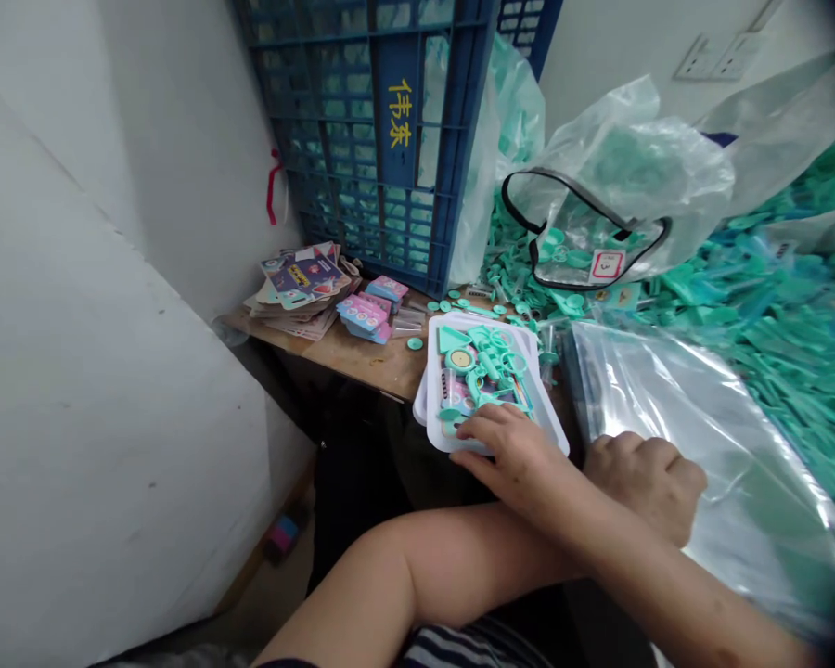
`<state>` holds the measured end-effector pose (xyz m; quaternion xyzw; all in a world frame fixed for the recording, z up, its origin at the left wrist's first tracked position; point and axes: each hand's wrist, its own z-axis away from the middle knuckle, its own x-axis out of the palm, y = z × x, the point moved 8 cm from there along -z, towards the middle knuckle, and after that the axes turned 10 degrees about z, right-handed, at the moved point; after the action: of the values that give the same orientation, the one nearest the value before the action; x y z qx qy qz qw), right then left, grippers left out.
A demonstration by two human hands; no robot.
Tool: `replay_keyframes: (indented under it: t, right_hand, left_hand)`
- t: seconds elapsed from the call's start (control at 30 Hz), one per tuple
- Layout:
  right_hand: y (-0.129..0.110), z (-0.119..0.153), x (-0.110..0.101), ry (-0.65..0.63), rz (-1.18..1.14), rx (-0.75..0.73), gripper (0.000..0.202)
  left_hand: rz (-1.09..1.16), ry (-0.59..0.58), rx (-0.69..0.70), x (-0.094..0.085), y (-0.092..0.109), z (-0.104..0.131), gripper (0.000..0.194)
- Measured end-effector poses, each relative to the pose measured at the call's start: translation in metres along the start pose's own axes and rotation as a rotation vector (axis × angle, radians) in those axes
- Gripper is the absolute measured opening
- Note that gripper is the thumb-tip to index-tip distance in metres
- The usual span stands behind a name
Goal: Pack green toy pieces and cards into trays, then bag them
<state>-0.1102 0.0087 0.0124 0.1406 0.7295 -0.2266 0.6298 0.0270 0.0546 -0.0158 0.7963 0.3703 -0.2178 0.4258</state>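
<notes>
My arms cross, the right one lying over the left. My right hand grips the near edge of a white plastic tray, thumb outside the rim and fingers over the contents. Inside the tray lie mint-green plastic toy pieces, a round dial piece and a small clear tube with a dark strip. My left hand is closed, knuckles up, on a stack of clear plastic bags; its fingertips are hidden, so what it pinches cannot be seen.
Printed cards and small pink-blue boxes lie at the table's left. Behind them stands a blue crate. Loose mint-green parts heap up on the right, near a clear black-trimmed bag. A white wall bounds the left.
</notes>
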Motion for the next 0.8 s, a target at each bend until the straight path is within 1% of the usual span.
replay_keyframes:
  t: [0.03, 0.1, 0.17, 0.3, 0.4, 0.57, 0.8]
  right_hand:
    - [-0.007, 0.001, 0.005, -0.04, 0.039, -0.017, 0.014]
    - [-0.012, 0.001, 0.013, -0.092, 0.101, -0.02, 0.016]
    - [-0.009, -0.001, 0.018, -0.11, 0.124, -0.007, 0.017]
    - [-0.002, -0.004, 0.024, -0.14, 0.103, 0.01, 0.015]
    - [-0.001, -0.003, 0.025, -0.137, 0.063, 0.0, 0.012]
    - [-0.002, -0.003, 0.024, -0.101, 0.028, -0.033, 0.015]
    - [-0.001, -0.005, 0.026, -0.089, 0.083, -0.036, 0.022]
  left_hand:
    - [0.024, -0.006, 0.015, -0.004, 0.002, -0.001, 0.014]
    - [0.065, -0.011, 0.028, -0.01, 0.003, -0.001, 0.012]
    - [0.072, -0.011, 0.023, -0.013, 0.002, 0.0, 0.012]
    - [0.08, 0.002, 0.009, -0.012, 0.001, 0.0, 0.012]
    - [0.076, 0.026, 0.014, -0.01, 0.001, 0.0, 0.012]
    - [0.09, 0.079, 0.092, -0.007, 0.003, 0.001, 0.015]
    - [0.09, 0.08, 0.096, -0.005, 0.001, 0.001, 0.018]
